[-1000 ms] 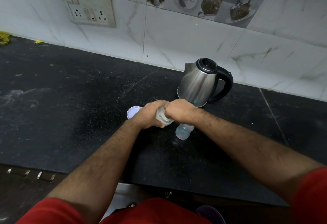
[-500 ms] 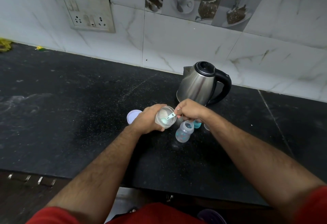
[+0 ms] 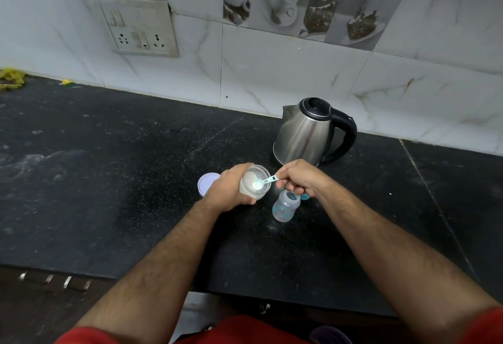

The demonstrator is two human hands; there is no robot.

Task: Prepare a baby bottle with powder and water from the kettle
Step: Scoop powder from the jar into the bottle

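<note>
A clear powder jar sits tilted in the left hand just left of the frame's centre, its open mouth turned towards the right; pale powder shows in its lower part. The fingers of that hand curl round the jar's side. The right hand pinches the handle of a small light-blue scoop, whose bowl lies inside the jar mouth, heaped with white powder. Just below the right hand stands the baby bottle, upright, uncapped, and seemingly empty. A bit of teal cap peeks out beside it, mostly hidden by the hand. The jar's pale lid lies flat on the black counter, left of the left hand. The steel kettle stands lid closed behind the hands, right of centre.

Compared with half a second ago, the scoop sits higher in the jar mouth, its loaded bowl now plainly visible; bottle, lid and kettle have not moved.
</note>
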